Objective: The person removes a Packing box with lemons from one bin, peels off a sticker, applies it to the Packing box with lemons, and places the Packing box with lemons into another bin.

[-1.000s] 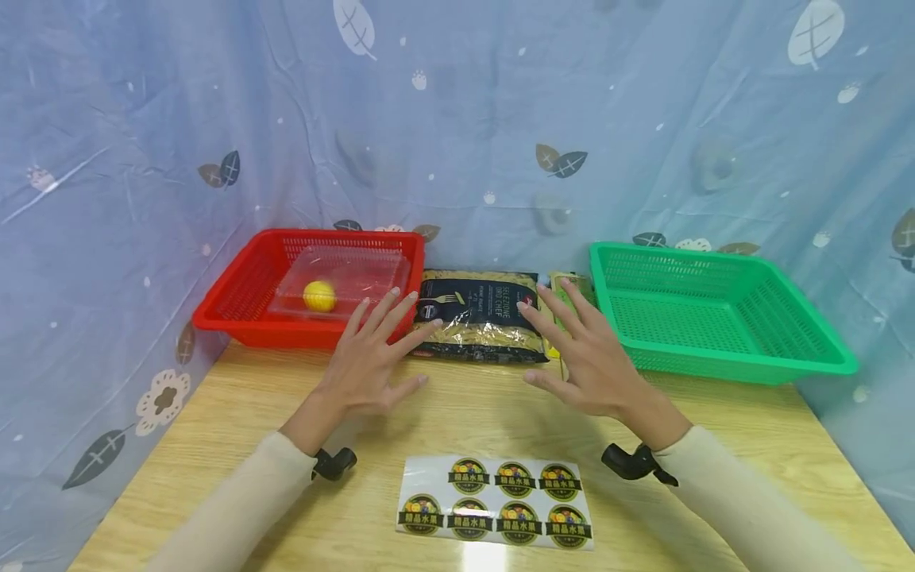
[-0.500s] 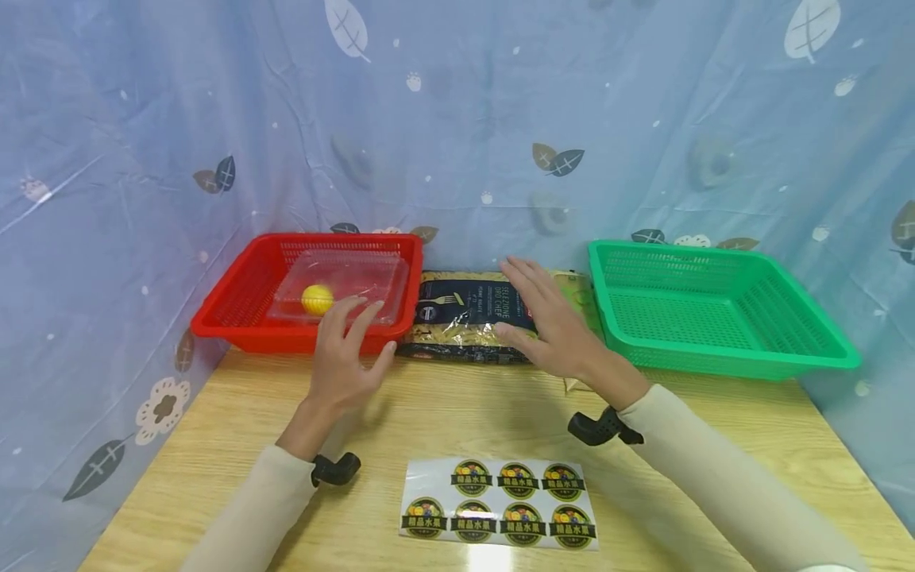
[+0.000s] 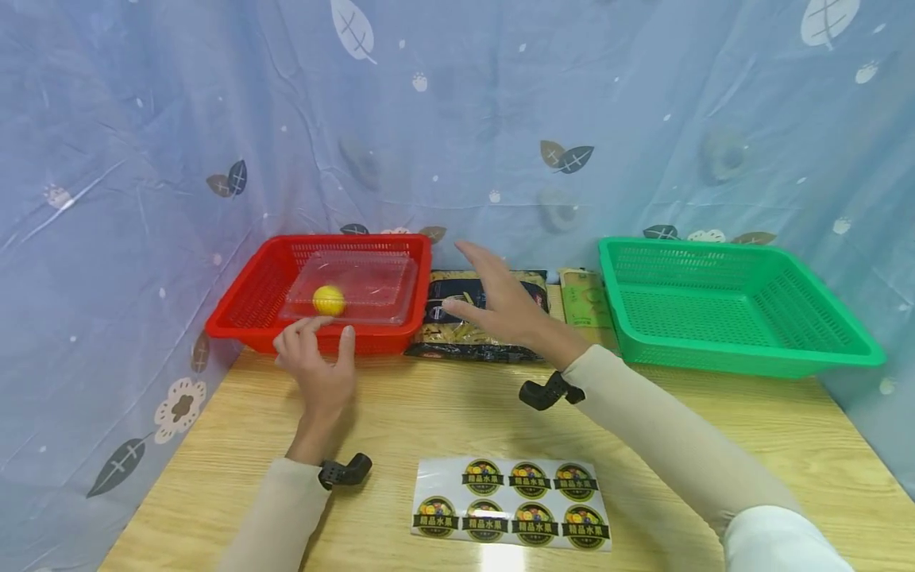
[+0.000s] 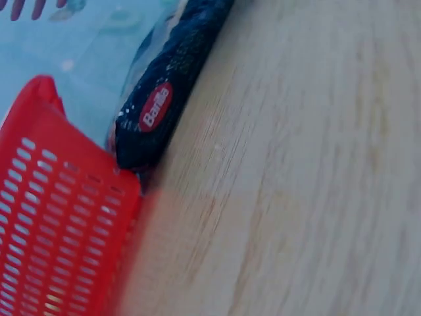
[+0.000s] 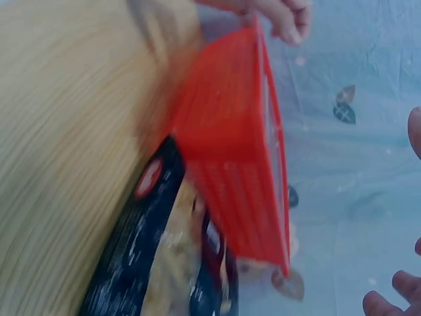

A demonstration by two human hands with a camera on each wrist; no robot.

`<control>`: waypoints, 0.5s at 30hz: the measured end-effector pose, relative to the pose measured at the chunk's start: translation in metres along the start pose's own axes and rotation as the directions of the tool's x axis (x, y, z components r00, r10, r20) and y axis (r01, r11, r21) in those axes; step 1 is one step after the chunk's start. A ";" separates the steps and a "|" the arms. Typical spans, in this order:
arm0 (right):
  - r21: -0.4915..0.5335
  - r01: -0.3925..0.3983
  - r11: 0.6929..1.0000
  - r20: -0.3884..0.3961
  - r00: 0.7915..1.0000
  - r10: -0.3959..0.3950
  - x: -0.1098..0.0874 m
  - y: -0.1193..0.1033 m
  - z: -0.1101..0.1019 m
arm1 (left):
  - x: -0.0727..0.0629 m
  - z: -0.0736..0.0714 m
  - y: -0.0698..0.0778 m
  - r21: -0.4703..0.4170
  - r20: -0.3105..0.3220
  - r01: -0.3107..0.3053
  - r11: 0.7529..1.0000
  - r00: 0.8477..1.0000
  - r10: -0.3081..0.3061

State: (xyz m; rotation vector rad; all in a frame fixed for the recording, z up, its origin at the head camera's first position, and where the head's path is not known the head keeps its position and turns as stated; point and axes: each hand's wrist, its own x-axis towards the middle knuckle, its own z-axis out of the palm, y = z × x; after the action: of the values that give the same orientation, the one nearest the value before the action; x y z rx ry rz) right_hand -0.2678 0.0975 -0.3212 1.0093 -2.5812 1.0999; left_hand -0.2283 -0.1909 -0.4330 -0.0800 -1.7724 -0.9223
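Observation:
My left hand is at the front rim of the red basket, fingers bent loosely over it and thumb raised, holding nothing. Inside the basket lies a clear plastic box, with a yellow ball at its front part. My right hand hovers over the dark pasta bag, thumb and fingers spread wide, and hides part of it. In the right wrist view, some right fingers show at the edge, apart from the basket. The left wrist view shows the basket's slotted wall beside the bag's end.
A green basket stands at the right. Between it and the pasta bag lies a green packet. Near the front of the wooden table is a sheet of round fruit stickers. A blue patterned curtain hangs behind.
Both hands have moved left. The left one went from beside the pasta bag to the red basket's front rim, its fingers bending; the right crossed from the green packet to above the bag.

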 end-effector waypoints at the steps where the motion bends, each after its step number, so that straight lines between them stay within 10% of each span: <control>1: 0.030 -0.021 0.999 0.000 1.000 0.021 0.005 -0.003 0.003 | -0.001 0.000 -0.001 0.016 -0.026 0.059 0.998 0.998 -0.059; 9: 0.306 -0.108 0.946 -0.021 0.993 0.120 0.049 -0.025 0.029 | -0.004 0.005 -0.004 -0.006 -0.185 0.344 0.939 0.922 -0.339; 15: 0.554 -0.223 0.802 0.030 0.968 0.248 0.073 -0.028 0.050 | -0.007 0.012 -0.008 -0.094 -0.223 0.507 0.857 0.828 -0.515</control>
State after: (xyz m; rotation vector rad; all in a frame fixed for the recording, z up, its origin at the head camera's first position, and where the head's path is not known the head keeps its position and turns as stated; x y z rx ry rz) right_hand -0.2999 0.0103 -0.3128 0.7398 -2.4411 1.9959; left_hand -0.2385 -0.1867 -0.4449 0.4969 -1.5712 -1.2828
